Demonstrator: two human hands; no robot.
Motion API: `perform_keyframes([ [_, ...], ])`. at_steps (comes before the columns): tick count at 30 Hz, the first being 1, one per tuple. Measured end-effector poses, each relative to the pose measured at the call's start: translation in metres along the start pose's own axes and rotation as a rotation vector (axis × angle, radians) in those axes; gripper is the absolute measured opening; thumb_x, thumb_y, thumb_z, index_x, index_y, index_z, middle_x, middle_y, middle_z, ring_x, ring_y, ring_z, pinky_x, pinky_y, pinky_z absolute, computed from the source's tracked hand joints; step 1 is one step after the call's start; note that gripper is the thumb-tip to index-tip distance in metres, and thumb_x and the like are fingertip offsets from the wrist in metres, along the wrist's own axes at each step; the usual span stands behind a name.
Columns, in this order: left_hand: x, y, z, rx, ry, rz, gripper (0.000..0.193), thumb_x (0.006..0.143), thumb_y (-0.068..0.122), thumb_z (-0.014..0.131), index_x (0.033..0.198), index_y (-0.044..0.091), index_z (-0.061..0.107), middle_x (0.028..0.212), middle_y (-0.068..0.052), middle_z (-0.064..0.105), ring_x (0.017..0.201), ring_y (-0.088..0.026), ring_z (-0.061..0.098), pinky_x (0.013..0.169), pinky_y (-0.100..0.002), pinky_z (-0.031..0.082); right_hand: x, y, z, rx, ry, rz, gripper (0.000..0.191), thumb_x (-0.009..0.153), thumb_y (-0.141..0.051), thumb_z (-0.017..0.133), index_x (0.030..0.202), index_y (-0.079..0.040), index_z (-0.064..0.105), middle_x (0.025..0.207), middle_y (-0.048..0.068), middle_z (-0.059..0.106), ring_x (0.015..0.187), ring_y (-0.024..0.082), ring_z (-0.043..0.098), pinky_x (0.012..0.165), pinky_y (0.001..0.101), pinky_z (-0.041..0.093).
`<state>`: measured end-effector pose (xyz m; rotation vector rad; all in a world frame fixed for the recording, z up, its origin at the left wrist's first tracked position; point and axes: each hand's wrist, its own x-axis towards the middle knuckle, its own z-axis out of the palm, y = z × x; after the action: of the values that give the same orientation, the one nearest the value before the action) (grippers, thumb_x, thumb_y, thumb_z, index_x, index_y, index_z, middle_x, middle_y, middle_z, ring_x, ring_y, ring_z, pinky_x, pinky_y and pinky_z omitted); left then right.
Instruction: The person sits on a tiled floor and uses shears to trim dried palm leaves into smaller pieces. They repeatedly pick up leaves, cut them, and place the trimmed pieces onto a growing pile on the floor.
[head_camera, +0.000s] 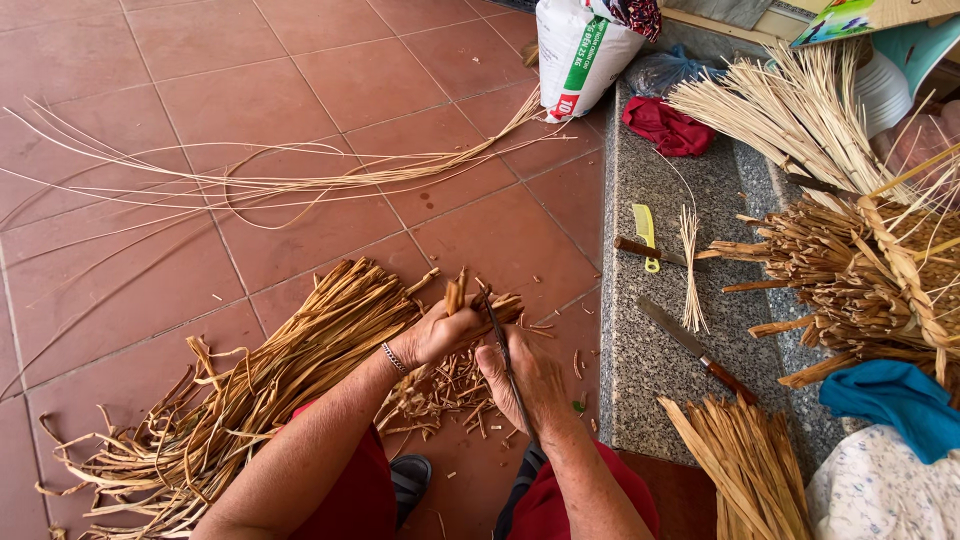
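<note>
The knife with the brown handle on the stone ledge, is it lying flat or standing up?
Lying flat. The knife rests lengthwise on the grey stone ledge, blade up-left, brown handle down-right, untouched by either hand.

Red tiled floor (330, 70) carries a big heap of brown reed strips (250, 390) at lower left, small cut scraps (455, 390) beside it, long thin pale strands (270, 180) fanned across the tiles toward a white sack (580, 50) standing at top. Grey speckled stone step (640, 370) runs along the right: on it a yellow comb (645, 235), a wooden-handled tool (650, 252), a knife (695, 348), a thin pale fibre bundle (690, 270), a red cloth (665, 125), cut reed bundles (745, 465), pale straw (790, 110), probably a blue cloth (885, 400) at the edge
</note>
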<state>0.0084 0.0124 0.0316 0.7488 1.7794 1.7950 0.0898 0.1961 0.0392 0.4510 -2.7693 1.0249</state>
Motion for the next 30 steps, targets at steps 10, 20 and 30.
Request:
perform_keyframes([
  [10,0.003,-0.006,0.005,-0.04,0.189,-0.085,0.05,0.101,0.038,0.04,0.136,0.007,0.057,0.121,-0.015,0.069,0.11,-0.024,0.065,0.096,-0.042,0.054,0.004,0.038,0.013,0.416,-0.036,0.292,0.075,0.104,-0.066,0.027,0.098,0.0,0.062,0.065,0.0,0.048,0.052,0.013,0.049,0.044,0.0333,0.042],
  [20,0.008,-0.026,0.004,-0.202,0.237,-0.176,0.063,0.099,0.036,0.039,0.157,0.013,0.034,0.121,-0.009,0.07,0.112,-0.016,0.064,0.101,-0.032,0.05,0.006,0.013,-0.003,0.048,-0.018,0.205,0.072,0.098,-0.068,0.025,0.11,-0.007,0.063,0.066,0.008,0.062,0.059,0.022,0.066,0.055,0.0399,0.053],
  [30,0.005,-0.017,0.008,-0.028,0.191,-0.283,0.067,0.1,0.039,0.034,0.163,0.016,0.032,0.111,-0.018,0.068,0.091,-0.021,0.059,0.081,-0.037,0.051,0.008,0.006,0.001,-0.042,0.09,0.057,0.065,0.104,-0.059,0.031,0.109,-0.003,0.063,0.067,0.013,0.064,0.063,0.031,0.069,0.059,0.0466,0.056],
])
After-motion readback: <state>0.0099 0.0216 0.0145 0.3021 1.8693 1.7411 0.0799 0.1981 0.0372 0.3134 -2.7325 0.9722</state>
